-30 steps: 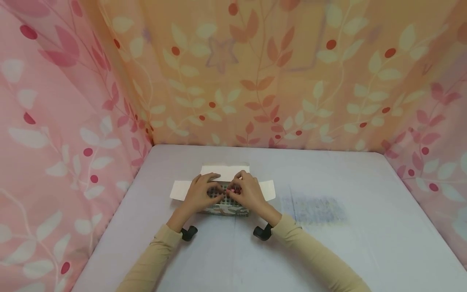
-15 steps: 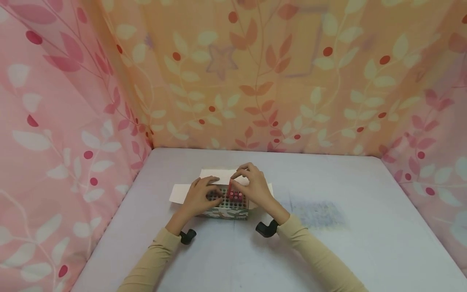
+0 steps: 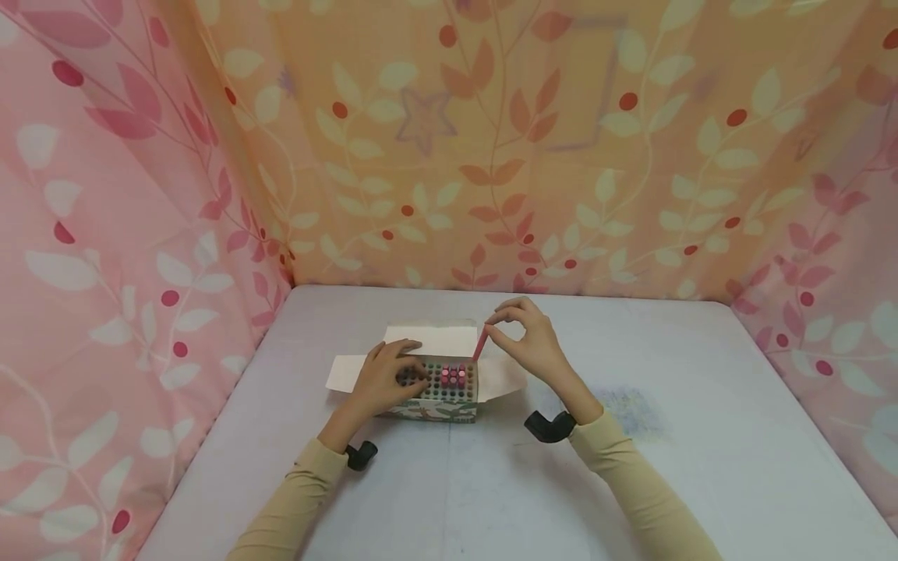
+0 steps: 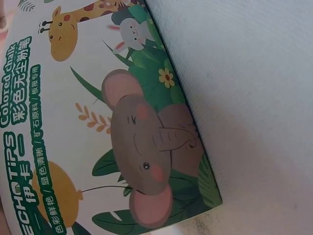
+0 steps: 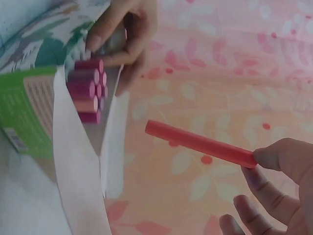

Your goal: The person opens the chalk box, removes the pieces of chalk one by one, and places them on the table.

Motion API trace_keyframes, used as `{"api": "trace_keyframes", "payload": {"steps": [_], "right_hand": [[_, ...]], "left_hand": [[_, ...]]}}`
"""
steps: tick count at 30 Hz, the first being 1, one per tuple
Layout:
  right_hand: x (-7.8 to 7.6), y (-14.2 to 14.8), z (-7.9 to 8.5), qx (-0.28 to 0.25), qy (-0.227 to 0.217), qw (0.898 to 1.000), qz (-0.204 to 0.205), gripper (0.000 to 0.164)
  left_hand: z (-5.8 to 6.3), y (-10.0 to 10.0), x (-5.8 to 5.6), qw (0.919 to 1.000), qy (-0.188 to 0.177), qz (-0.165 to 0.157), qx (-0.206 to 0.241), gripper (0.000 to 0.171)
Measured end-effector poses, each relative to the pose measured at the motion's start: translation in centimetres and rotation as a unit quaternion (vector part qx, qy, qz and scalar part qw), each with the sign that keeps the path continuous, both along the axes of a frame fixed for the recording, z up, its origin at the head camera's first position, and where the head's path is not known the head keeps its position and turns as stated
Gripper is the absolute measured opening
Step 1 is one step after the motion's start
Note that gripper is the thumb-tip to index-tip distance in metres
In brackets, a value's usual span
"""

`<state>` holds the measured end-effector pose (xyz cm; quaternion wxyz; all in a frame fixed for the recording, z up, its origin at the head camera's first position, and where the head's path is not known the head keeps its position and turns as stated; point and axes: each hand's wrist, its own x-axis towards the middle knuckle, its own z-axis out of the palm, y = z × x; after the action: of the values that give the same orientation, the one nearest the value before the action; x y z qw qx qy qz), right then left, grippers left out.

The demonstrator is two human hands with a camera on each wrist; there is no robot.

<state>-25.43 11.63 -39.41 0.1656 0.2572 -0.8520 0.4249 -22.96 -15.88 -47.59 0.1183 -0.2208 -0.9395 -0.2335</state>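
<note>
A chalk box (image 3: 440, 411) printed with animals and lettering that includes "Colored chalk" stands on the table, its top flaps open. Across its left end lies my left hand (image 3: 382, 379), fingers and thumb bent over the box and gripping it. My right hand (image 3: 535, 343) pinches one end of a red chalk stick (image 5: 200, 143) between thumb and fingertips, out beyond the box's right end. Several pink and purple chalk sticks (image 3: 453, 375) stand higher than the rest in the box. The left wrist view shows mostly the box's printed front (image 4: 142, 147).
White flaps spread at the box's left (image 3: 345, 372), back and right (image 3: 500, 378). A bluish smudge (image 3: 624, 409) marks the white table (image 3: 673, 483) to the right. Patterned curtains (image 3: 491, 156) enclose the back and sides. Black wrist mounts (image 3: 549, 426) hang below my wrists.
My right hand has drawn a red chalk stick up out of the box and carried it rightward past the right end. My left hand stays on the box.
</note>
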Motion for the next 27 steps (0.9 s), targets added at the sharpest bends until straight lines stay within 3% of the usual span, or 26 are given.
{"api": "trace_keyframes", "payload": {"steps": [14, 21, 27], "right_hand": [[0.6, 6.4, 0.7, 0.044, -0.059, 0.997, -0.026, 0.010], [0.6, 9.0, -0.4, 0.089, -0.095, 0.990, -0.046, 0.015], [0.5, 10.2, -2.2, 0.134, -0.126, 0.982, -0.032, 0.014]], "left_hand": [[-0.1, -0.1, -0.1, 1.0000, 0.002, 0.004, 0.003, 0.007], [-0.1, -0.1, -0.2, 0.9999, -0.010, 0.005, 0.002, 0.008], [0.0, -0.1, -0.2, 1.0000, -0.003, 0.001, 0.001, 0.007]]}}
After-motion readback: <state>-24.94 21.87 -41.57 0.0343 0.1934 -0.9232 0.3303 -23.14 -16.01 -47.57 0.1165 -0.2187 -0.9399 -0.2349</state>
